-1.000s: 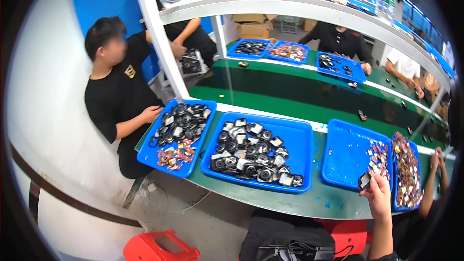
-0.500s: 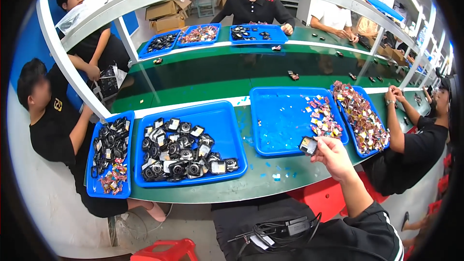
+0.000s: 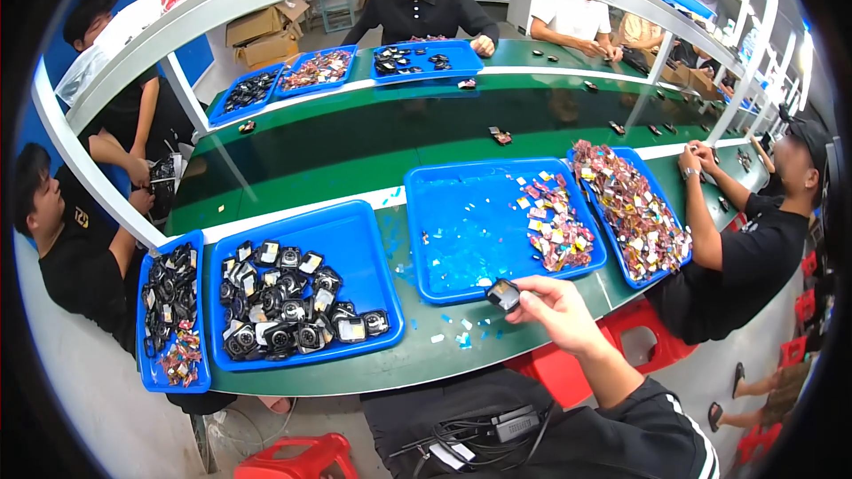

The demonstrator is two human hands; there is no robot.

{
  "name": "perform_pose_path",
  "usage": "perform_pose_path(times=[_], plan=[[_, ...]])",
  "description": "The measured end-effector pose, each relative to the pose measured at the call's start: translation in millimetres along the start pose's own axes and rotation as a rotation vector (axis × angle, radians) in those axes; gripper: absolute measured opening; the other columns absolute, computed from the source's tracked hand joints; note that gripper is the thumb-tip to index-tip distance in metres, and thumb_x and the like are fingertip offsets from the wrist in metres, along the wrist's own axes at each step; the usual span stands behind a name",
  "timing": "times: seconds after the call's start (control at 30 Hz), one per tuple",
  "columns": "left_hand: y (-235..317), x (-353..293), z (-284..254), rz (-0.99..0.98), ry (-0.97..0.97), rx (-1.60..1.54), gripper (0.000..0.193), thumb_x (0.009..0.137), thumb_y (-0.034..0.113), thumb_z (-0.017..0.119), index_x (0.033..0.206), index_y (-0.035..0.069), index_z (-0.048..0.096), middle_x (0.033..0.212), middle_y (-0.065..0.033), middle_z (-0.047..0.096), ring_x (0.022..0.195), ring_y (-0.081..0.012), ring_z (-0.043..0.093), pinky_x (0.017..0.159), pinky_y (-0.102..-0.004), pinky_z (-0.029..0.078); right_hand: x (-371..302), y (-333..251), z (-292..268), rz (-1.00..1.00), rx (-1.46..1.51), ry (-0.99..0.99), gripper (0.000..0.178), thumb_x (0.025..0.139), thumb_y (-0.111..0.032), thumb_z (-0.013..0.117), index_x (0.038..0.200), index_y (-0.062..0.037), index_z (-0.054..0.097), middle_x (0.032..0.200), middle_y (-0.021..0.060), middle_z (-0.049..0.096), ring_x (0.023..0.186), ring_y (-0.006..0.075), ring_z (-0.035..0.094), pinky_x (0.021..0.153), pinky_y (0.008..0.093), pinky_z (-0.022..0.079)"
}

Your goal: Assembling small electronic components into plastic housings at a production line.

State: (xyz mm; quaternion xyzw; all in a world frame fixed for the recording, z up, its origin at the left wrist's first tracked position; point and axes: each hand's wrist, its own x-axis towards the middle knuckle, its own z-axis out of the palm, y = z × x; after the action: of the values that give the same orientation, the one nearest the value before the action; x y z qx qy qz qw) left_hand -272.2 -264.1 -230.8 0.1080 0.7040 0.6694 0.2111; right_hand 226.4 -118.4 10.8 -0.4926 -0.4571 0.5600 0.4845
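Note:
My right hand (image 3: 559, 312) pinches a small black square device housing (image 3: 504, 294) with a greyish panel between thumb and fingers. It hangs at the near edge of a blue tray (image 3: 444, 288), which holds scraps of blue film and, on its right side, a heap of small red, yellow and white parts (image 3: 559, 231). To the left, another blue tray (image 3: 368, 257) carries a pile of similar black housings (image 3: 293, 297), several showing round lens-like rings. My left hand does not show.
A narrow blue tray (image 3: 202, 337) stands far left; another, heaped with small reddish parts (image 3: 626, 204), stands right. Beyond the white rail runs a green belt (image 3: 355, 129) with scattered pieces. A white frame bar (image 3: 266, 0) crosses overhead. Co-workers sit around. Black cables (image 3: 484, 435) lie below the bench.
The view has turned, shifting the scene leftward. My right hand has come slightly nearer to me, and the black housing in it has tilted.

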Motion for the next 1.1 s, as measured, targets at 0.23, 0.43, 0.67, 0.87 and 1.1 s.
perform_pose_path(times=[0.23,0.43,0.67,0.87,1.1], plan=[[126.5,-118.5,41.0,0.252,0.074,-0.167,0.035,0.097,0.031,0.049,0.101,-0.001,0.062,0.085,-0.0089,0.06,0.074,-0.0181,0.055,0.065,-0.0303,0.045,17.6,-2.0,19.2,-0.02,0.118,-0.154,0.03,0.095,-0.007,0.054,0.122,0.0077,0.054,0.103,0.0133,0.066,0.089,0.0179,0.067,0.079,0.0294,0.055],[208.5,-199.0,226.0,0.144,-1.205,-0.203,0.062,0.092,0.032,0.058,0.137,-0.007,0.039,0.109,-0.0159,0.059,0.086,-0.0178,0.06,0.073,-0.0289,0.052,42.8,-21.2,43.8,-0.004,0.076,-0.451,0.036,0.094,-0.007,0.057,0.127,0.0037,0.049,0.089,0.0072,0.063,0.084,0.0131,0.065,0.077,0.0273,0.053],[222.8,-213.1,307.2,-0.171,-1.316,-0.258,0.025,0.1,0.014,0.047,0.11,-0.004,0.059,0.099,-0.0117,0.065,0.086,-0.0192,0.065,0.074,-0.0306,0.055,63.5,-52.1,16.6,-0.215,-0.346,-0.266,0.031,0.088,-0.007,0.065,0.116,-0.0022,0.052,0.091,0.0126,0.067,0.084,0.0166,0.067,0.073,0.0299,0.055],[235.9,-218.4,377.2,-0.31,-1.495,-0.342,0.034,0.097,0.027,0.055,0.111,-0.004,0.06,0.102,-0.0119,0.066,0.08,-0.0197,0.068,0.072,-0.0296,0.057,120.7,-52.9,-150.9,-0.564,-1.641,0.306,0.015,0.067,-0.001,0.064,0.081,-0.0026,0.065,0.079,0.0194,0.059,0.087,0.0398,0.057,0.081,0.0473,0.045],[228.9,-210.9,388.3,-0.154,-1.629,-0.369,0.02,0.098,0.02,0.044,0.103,0.004,0.055,0.083,-0.0036,0.061,0.065,-0.0109,0.061,0.058,-0.0249,0.052,169.3,-23.6,-193.7,-0.555,-1.82,-0.135,0.009,0.071,-0.001,0.069,0.077,-0.0011,0.062,0.075,0.0142,0.06,0.069,0.0299,0.057,0.065,0.0422,0.046]])
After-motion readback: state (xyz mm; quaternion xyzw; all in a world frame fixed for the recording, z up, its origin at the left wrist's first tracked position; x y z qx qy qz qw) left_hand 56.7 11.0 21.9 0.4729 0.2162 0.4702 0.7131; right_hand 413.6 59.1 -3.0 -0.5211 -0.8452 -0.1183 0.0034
